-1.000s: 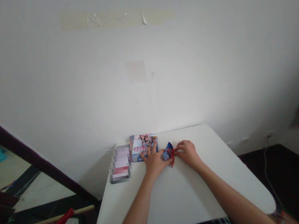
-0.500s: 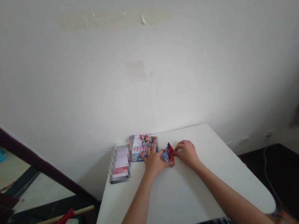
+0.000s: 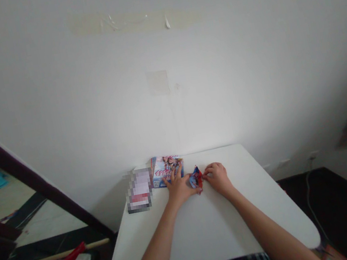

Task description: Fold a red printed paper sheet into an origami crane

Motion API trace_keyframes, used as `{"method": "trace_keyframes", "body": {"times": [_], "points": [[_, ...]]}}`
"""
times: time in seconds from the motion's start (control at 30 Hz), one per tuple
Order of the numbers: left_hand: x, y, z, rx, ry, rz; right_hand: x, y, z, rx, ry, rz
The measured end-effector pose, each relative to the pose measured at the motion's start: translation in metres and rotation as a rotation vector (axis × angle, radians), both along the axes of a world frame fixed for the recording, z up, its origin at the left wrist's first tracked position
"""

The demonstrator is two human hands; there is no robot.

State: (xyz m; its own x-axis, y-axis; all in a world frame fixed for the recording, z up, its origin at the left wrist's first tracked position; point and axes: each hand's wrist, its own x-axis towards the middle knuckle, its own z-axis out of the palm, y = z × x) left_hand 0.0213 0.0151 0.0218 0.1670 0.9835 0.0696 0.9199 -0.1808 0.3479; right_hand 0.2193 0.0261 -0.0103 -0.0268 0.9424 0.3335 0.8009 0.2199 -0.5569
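A small folded paper (image 3: 195,180), printed red and blue, stands on the white table between my hands. My left hand (image 3: 179,189) holds its left side between thumb and forefinger, the thumb at the near edge. The other left fingers are spread over a stack of printed paper sheets (image 3: 163,166) bearing pictured figures and lettering. On the paper's right side, my right hand (image 3: 218,178) pinches the red edge between thumb and fingertips, the rest of its fingers curled. The exact fold under the fingertips is too small to make out.
A phone (image 3: 139,190), blurred out, lies left of the sheets. The white table (image 3: 209,240) has its far edge at a pale wall (image 3: 217,73). On the left are a dark-framed mirror (image 3: 33,172), a wooden stick (image 3: 55,257) and a bag of things on the floor.
My right fingertips have shifted slightly to the right with the paper's red edge, and the paper looks a little more spread. My left hand has stayed in place.
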Motion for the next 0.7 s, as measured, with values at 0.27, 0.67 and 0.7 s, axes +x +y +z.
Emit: {"method": "trace_keyframes", "body": {"times": [0.27, 0.67, 0.7], "points": [[0.0014, -0.0015, 0.0017, 0.01, 0.007, 0.015, -0.0065, -0.0023, 0.0014, 0.03, -0.015, -0.039], [0.0003, -0.0028, -0.0007, 0.037, 0.012, -0.011, -0.0004, 0.0017, 0.0002, 0.015, 0.025, -0.007], [0.0004, -0.0034, -0.0004, 0.037, 0.015, -0.011, -0.0004, 0.0017, 0.0002, 0.017, 0.027, 0.0]]}}
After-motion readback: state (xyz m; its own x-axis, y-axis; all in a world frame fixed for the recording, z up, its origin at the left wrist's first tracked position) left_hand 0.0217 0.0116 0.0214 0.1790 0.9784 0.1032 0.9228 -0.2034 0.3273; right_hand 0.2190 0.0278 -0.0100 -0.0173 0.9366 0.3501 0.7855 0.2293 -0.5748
